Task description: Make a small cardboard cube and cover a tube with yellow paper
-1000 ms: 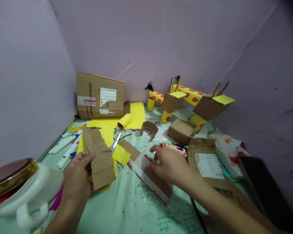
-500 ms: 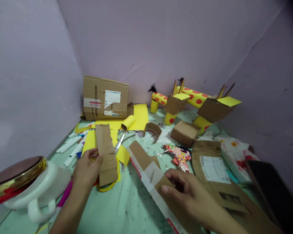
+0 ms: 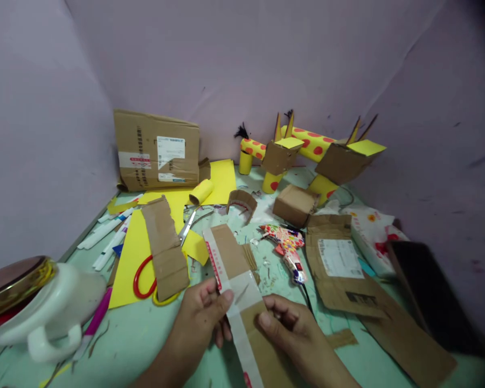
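Both hands grip one long cardboard strip [image 3: 250, 318] with white and red tape along its left edge. My left hand [image 3: 204, 318] pinches the taped edge, thumb on top. On the opposite edge, my right hand [image 3: 295, 337] is closed with its thumb on the face. A torn cardboard piece [image 3: 165, 248] lies left of the strip, over scissors [image 3: 143, 277] with red and yellow handles. Just beyond the strip is a small corrugated scrap [image 3: 250, 258]. To the right rests a flower-patterned glue gun [image 3: 285, 242].
Two yellow, red-spotted giraffe-like figures [image 3: 272, 156] stand at the back right. A cardboard box [image 3: 156, 151] leans on the wall. Markers [image 3: 105, 231] and a white mug [image 3: 81, 291] are left; flattened cardboard [image 3: 319, 285] and a dark phone-like slab [image 3: 432, 291] are right.
My left hand has let go of the torn cardboard piece and moved right onto the taped strip. The torn piece now lies over the scissors. The view has shifted slightly.
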`<act>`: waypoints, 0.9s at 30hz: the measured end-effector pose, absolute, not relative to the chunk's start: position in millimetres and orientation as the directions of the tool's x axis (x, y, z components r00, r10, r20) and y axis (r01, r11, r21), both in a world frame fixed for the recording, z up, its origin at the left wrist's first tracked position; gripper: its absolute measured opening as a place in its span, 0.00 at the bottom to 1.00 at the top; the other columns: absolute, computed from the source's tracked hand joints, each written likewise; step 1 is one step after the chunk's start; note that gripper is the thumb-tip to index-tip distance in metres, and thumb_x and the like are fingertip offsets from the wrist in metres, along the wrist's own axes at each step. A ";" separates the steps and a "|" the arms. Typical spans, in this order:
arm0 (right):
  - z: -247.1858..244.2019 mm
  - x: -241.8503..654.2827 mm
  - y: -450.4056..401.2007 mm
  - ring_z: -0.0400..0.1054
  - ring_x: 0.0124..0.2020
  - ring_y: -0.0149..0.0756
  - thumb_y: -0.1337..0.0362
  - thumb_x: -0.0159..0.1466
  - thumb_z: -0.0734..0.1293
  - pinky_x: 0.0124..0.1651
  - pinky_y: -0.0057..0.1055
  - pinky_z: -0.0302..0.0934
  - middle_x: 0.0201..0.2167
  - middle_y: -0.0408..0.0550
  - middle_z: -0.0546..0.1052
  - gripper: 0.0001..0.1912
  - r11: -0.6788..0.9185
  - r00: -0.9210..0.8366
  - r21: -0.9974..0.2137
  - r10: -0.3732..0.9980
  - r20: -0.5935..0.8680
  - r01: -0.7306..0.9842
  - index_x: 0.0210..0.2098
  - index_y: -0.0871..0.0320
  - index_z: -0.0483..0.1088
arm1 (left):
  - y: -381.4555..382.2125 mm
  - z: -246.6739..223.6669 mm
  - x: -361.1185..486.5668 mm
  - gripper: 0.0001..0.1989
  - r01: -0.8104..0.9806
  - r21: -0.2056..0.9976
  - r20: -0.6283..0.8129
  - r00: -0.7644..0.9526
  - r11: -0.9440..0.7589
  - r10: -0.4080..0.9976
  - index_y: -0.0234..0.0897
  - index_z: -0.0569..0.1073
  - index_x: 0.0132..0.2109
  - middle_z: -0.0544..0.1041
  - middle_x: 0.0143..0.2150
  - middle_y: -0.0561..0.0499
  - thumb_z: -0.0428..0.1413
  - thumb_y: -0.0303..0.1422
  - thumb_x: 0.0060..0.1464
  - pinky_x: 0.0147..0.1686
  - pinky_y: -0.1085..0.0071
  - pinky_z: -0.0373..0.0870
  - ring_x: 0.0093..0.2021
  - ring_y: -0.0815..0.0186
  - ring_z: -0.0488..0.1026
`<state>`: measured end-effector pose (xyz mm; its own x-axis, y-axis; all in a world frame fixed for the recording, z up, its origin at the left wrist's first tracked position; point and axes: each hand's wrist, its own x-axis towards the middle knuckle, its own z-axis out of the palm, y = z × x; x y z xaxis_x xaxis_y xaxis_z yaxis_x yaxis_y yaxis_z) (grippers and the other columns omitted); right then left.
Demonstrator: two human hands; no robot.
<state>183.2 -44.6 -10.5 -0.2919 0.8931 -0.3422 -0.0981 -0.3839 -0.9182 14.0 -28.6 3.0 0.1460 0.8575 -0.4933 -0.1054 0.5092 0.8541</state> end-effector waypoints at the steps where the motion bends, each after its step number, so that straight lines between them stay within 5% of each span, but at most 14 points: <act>1: -10.9 184.8 -44.0 0.71 0.28 0.38 0.46 0.59 0.65 0.31 0.30 0.64 0.27 0.49 0.78 0.21 -0.371 -0.292 -0.926 0.895 -0.337 -0.067 0.29 0.60 0.74 | -27.3 1.5 13.9 0.26 -0.130 0.847 -0.501 0.134 0.516 0.855 0.34 0.70 0.34 0.68 0.15 0.56 0.61 0.52 0.37 0.10 0.80 0.52 0.12 0.75 0.60; 4: -14.5 193.5 -42.8 0.73 0.32 0.39 0.50 0.63 0.63 0.33 0.30 0.66 0.30 0.49 0.78 0.18 -0.256 -0.203 -0.966 0.944 -0.259 0.044 0.37 0.59 0.74 | -24.5 -0.1 9.9 0.25 -0.172 0.833 -0.515 0.108 0.527 0.850 0.33 0.69 0.33 0.69 0.15 0.57 0.63 0.49 0.36 0.09 0.82 0.51 0.11 0.78 0.57; 7: -20.3 201.4 -44.1 0.73 0.37 0.38 0.60 0.63 0.64 0.39 0.29 0.67 0.39 0.50 0.78 0.12 0.044 -0.199 -0.978 0.980 0.003 0.204 0.45 0.54 0.71 | -24.8 0.0 7.2 0.25 -0.161 0.834 -0.517 0.101 0.527 0.850 0.33 0.69 0.35 0.68 0.15 0.58 0.63 0.49 0.35 0.08 0.83 0.50 0.10 0.79 0.56; 13: -22.2 200.8 -46.4 0.73 0.41 0.35 0.75 0.60 0.61 0.42 0.25 0.67 0.43 0.49 0.77 0.26 0.487 -0.396 -0.822 0.845 0.359 0.296 0.55 0.49 0.62 | -27.8 -1.4 12.9 0.25 -0.101 0.852 -0.507 0.089 0.514 0.858 0.33 0.69 0.36 0.61 0.08 0.63 0.61 0.50 0.37 0.05 0.83 0.46 0.07 0.79 0.47; 19: -17.2 195.8 -40.6 0.73 0.40 0.36 0.75 0.60 0.61 0.42 0.27 0.67 0.40 0.52 0.76 0.23 0.583 -0.508 -0.798 0.739 0.442 0.153 0.54 0.52 0.62 | -25.3 -9.4 11.4 0.27 -0.208 0.806 -0.546 0.100 0.554 0.832 0.35 0.68 0.35 0.60 0.08 0.65 0.62 0.52 0.35 0.05 0.83 0.46 0.07 0.81 0.43; 27: -31.0 194.8 -42.2 0.73 0.33 0.32 0.68 0.62 0.61 0.34 0.22 0.66 0.33 0.51 0.77 0.13 0.645 -0.562 -0.728 0.699 0.442 0.231 0.46 0.56 0.70 | -25.1 -20.7 6.8 0.26 -0.196 0.838 -0.530 -0.075 0.509 0.845 0.39 0.63 0.29 0.57 0.06 0.65 0.65 0.51 0.33 0.06 0.83 0.45 0.06 0.79 0.46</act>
